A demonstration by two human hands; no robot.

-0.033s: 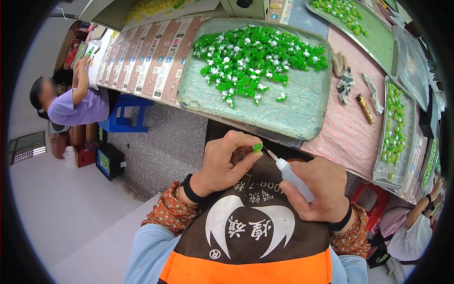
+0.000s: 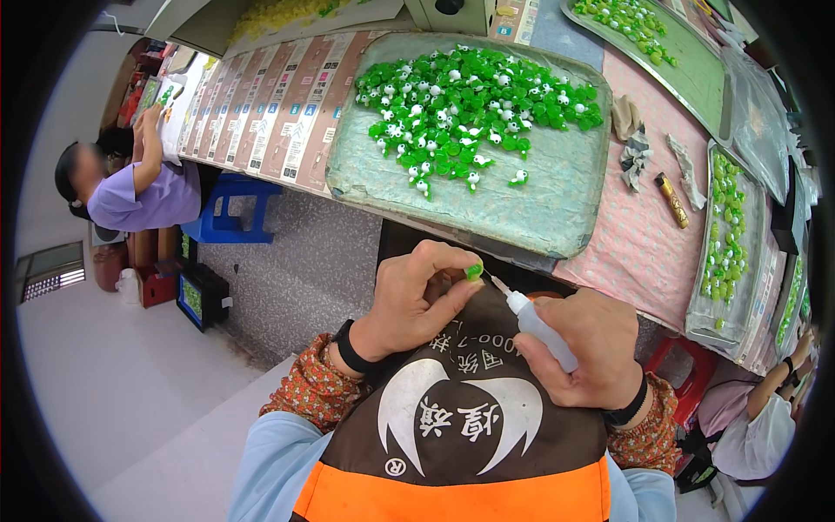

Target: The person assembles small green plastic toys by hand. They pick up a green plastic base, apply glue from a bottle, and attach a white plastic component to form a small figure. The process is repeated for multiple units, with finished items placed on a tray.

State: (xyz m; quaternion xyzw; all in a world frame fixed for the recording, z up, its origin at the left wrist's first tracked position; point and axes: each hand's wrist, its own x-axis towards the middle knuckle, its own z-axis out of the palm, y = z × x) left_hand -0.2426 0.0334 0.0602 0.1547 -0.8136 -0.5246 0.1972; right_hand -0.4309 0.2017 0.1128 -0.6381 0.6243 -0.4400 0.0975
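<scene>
Between thumb and forefinger, my left hand point(image 2: 419, 296) pinches a small green plastic piece point(image 2: 474, 271) above my apron. My right hand point(image 2: 591, 344) is wrapped round a translucent white squeeze bottle point(image 2: 544, 329) with a thin needle tip. That tip points up and left, close to the green piece; whether they touch I cannot tell. Beyond my hands, on the table edge, lies a tray point(image 2: 383, 187) lined with pale green sheeting. Heaped in its far part are many small green pieces point(image 2: 470, 96) with white ball-like tops marked in black.
Right of the tray lie crumpled cloths point(image 2: 633, 152) and a gold-brown tube point(image 2: 671, 200) on pink cloth. A further tray point(image 2: 696, 326) of green pieces stands at right. One co-worker point(image 2: 143, 191) in purple works at far left by a blue stool point(image 2: 230, 209); another person's arm point(image 2: 774, 374) shows at right.
</scene>
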